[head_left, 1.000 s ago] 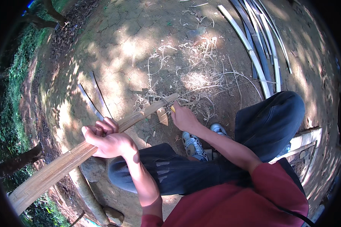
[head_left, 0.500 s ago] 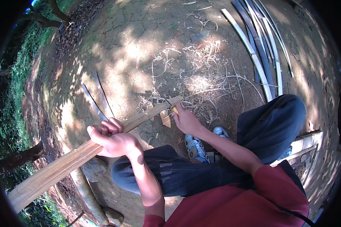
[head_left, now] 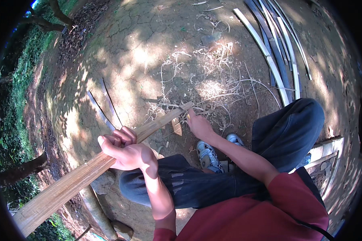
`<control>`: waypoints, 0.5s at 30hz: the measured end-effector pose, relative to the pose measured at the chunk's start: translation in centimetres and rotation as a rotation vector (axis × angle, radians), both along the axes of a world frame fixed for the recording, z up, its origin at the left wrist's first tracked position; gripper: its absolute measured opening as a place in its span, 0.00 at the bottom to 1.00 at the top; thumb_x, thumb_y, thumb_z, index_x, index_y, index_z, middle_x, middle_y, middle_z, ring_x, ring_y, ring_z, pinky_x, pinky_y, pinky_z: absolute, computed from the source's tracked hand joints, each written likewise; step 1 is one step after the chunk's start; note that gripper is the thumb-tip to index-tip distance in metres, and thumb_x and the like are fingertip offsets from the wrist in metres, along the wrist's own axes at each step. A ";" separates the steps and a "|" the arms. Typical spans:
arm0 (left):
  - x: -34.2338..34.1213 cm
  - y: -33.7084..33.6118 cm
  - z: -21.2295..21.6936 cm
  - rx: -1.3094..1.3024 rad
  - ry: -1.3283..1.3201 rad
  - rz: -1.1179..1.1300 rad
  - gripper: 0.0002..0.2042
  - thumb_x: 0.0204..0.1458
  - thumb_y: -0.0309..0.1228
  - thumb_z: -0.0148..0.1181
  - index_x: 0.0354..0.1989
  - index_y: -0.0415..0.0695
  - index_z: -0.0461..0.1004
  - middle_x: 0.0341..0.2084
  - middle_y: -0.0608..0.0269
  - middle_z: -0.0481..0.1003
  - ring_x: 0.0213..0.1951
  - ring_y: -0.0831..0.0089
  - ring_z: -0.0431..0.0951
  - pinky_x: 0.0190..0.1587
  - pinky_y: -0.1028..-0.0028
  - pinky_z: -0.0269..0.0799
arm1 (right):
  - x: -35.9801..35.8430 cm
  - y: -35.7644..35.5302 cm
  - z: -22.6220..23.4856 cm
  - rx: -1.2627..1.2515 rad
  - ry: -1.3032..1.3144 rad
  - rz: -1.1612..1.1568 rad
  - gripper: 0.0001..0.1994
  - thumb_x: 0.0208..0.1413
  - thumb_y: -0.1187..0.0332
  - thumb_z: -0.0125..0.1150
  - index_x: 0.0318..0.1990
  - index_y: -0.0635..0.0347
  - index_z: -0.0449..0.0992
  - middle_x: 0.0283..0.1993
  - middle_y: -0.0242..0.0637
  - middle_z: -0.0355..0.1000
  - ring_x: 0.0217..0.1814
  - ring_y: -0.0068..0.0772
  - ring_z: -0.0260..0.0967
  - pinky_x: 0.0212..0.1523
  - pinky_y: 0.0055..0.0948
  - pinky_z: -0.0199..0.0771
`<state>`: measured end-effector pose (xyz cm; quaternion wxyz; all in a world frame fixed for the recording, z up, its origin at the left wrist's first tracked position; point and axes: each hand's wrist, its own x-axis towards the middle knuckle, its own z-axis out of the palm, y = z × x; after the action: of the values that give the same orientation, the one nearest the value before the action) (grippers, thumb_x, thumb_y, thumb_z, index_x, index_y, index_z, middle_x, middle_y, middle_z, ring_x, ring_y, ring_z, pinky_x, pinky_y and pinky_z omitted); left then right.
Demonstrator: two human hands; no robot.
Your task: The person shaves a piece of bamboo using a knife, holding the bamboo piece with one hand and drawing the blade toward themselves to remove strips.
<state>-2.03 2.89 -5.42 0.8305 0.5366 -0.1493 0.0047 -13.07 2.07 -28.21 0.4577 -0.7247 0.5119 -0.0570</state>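
Your slat (head_left: pixel 88 170) runs at a slant across the left side of the scene, from its wide, near left end to its narrow far end around the middle. Your left grip (head_left: pixel 129 152) lies across it partway along, palm turned up and fingers curled with the thumb apart; I cannot tell whether they close round the wood. Your right grip (head_left: pixel 200 126) is clenched round the yellow handle of your knife (head_left: pixel 188 116), just beside the slat's far end, and the dark blade sits at the wood there; how deep its edge goes is too small to make out.

Beyond and to the right of that tip, pale curled shavings (head_left: pixel 217 96) are scattered over the cracked ground (head_left: pixel 120 44). A tan chip (head_left: pixel 177 127) shows just on the near side of the tip. To the left, two thin strips (head_left: pixel 100 109) lie side by side, slightly apart. Far right, long strips (head_left: pixel 266 55), some pale and some dark, lie in a loose bundle.

Nearer you, your patterned shoes (head_left: pixel 207 154) rest between the bent knees of your dark trousers (head_left: pixel 287 128), with your red shirt (head_left: pixel 245 219) nearest. Near left are a stone (head_left: pixel 104 182) and a pole (head_left: pixel 96 211), and greenery (head_left: pixel 20 108) fills the left edge
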 end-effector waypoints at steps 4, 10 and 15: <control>-0.3 0.3 -0.7 0.037 -0.066 -0.063 0.10 0.55 0.32 0.49 0.25 0.40 0.63 0.13 0.69 0.52 0.14 0.81 0.49 0.14 0.80 0.45 | -0.4 0.0 -4.9 -0.061 -0.030 -0.078 0.13 0.57 0.68 0.48 0.45 0.69 0.60 0.22 0.59 0.70 0.28 0.61 0.70 0.31 0.54 0.69; -1.4 -0.6 0.1 -0.011 -0.027 -0.050 0.21 0.58 0.32 0.48 0.14 0.48 0.46 0.10 0.72 0.44 0.11 0.81 0.44 0.13 0.79 0.40 | -0.2 0.3 -0.6 -0.018 -0.082 -0.046 0.15 0.56 0.68 0.48 0.47 0.69 0.60 0.25 0.58 0.71 0.31 0.61 0.71 0.34 0.53 0.71; -1.6 -0.3 0.2 0.015 -0.093 -0.160 0.22 0.59 0.32 0.47 0.15 0.48 0.45 0.11 0.72 0.43 0.12 0.81 0.44 0.14 0.79 0.40 | -0.8 -0.4 -6.5 0.000 0.056 -0.078 0.14 0.56 0.68 0.48 0.46 0.68 0.60 0.26 0.57 0.72 0.31 0.59 0.72 0.33 0.52 0.72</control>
<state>-3.68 2.59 -5.25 0.8164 0.5282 -0.2303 -0.0379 -13.83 1.66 -34.66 0.4403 -0.7056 0.5524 -0.0545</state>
